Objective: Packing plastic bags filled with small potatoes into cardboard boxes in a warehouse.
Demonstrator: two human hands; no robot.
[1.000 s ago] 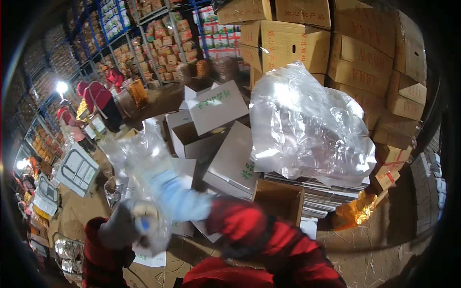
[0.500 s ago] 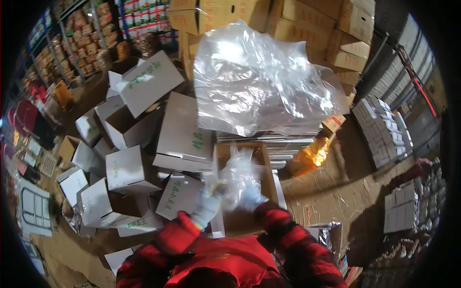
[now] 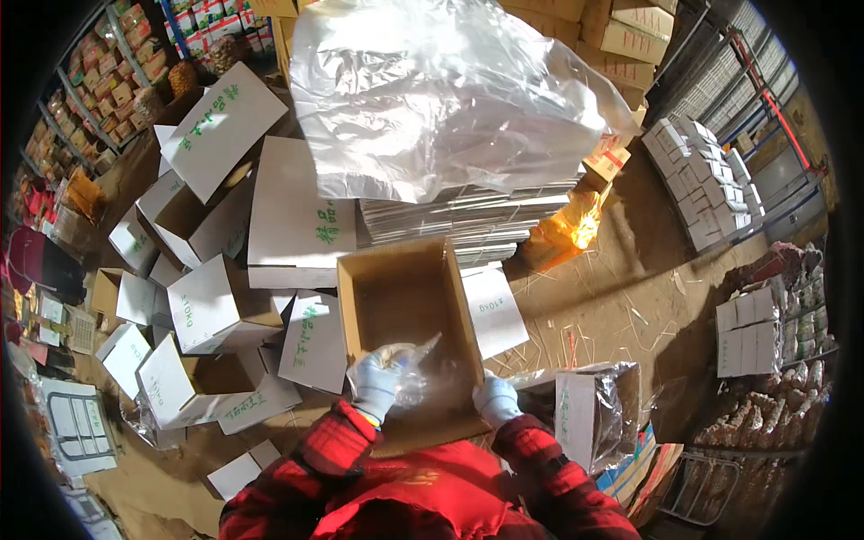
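An open cardboard box [image 3: 396, 270], brown inside, sits in front of my body. My left hand [image 3: 375, 385], in a pale glove, is closed on a bunched clear plastic bag [image 3: 412, 371] at the box's near left side. Some of the plastic hangs inside the box. My right hand [image 3: 497, 400], gloved too, grips the right wall near its front corner. Its fingertips are partly hidden by that wall.
Several open white cartons [image 3: 220, 310] crowd the left. Ahead, a large clear plastic sheet [image 3: 432, 99] covers stacked flat cartons [image 3: 477, 216]. An orange bag [image 3: 567, 229] stands right of them. A plastic-lined carton [image 3: 576, 418] is beside my right arm.
The plastic bunched between both hands is now low in the box at my left hand. My right hand has moved onto the right wall. The view has shifted, showing more of the box.
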